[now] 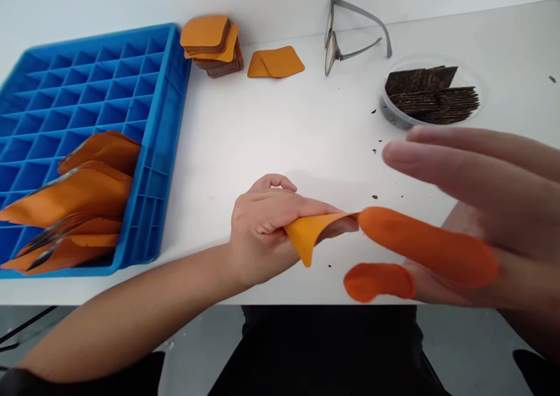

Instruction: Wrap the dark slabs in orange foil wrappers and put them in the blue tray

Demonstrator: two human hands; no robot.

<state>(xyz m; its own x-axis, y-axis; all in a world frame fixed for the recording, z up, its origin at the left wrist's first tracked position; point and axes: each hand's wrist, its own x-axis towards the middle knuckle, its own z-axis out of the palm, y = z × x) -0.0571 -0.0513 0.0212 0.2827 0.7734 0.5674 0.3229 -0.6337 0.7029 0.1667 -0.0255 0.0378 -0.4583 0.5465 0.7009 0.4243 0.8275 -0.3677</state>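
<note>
My left hand (pixel 266 230) is closed around a small orange pouch (pixel 312 230), gripping it between thumb and fingers. The pouch bows, and its curved edge faces right. Close by on the right is my right hand (pixel 472 215), its fingers spread and nothing held in it. Orange finger cots (pixel 424 244) cover its index finger and thumb. The covered index fingertip meets or nearly meets the pouch's far corner; I cannot tell which. Beyond this hand, a round clear tub (pixel 396 111) holds dark brown, thin square pieces (pixel 437 95).
A blue divided crate (pixel 168 151) stands at left, with several filled-looking orange pouches (pixel 83 192) in its near compartments. Along the back lie a stack of orange pouches (pixel 205 31), loose orange pouches (pixel 277 62) and eyeglasses (pixel 332 52). Dark crumbs dot the white table (pixel 262 128).
</note>
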